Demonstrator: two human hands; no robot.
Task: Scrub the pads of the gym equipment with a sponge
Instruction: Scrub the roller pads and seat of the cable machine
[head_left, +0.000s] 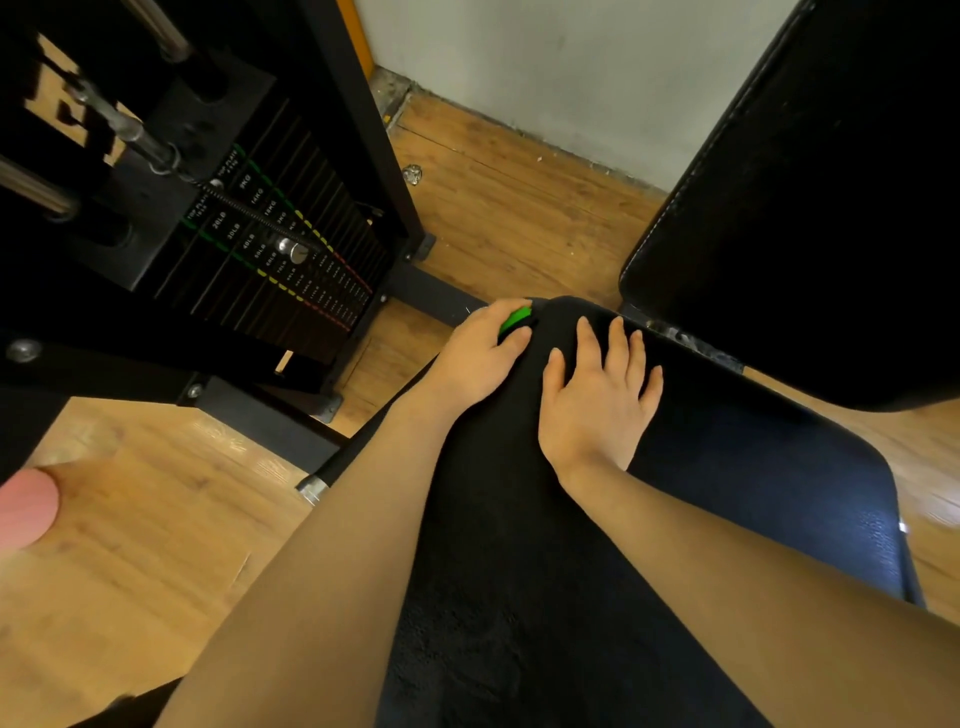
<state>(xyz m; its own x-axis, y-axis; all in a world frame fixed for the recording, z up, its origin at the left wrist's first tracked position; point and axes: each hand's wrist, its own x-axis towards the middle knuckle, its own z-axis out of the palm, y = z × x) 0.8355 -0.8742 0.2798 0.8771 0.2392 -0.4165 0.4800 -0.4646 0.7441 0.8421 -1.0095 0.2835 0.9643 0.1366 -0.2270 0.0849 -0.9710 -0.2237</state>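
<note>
Green sponge (515, 319) at far left corner of seat pad (753, 467), clutched under curled left hand (475, 358). Right hand (597, 400) flat, fingers spread, bracing pad. Likely soft, light, squashy; best pinched by sides.

Dim, warm indoor light; black seat pad (753, 467) showing faint bluish sheen at right. Wide-angle bending frame edges, weight stack (270, 244) labels blurring, lower-left corner defocusing.

The weight stack (270, 244) carries white labels: "TOP PLATE", "20LB", "30LB" and "40LB" toward 7 o'clock, "9KG" and "14KG" toward 1 o'clock; lower ones are blurred.
</note>
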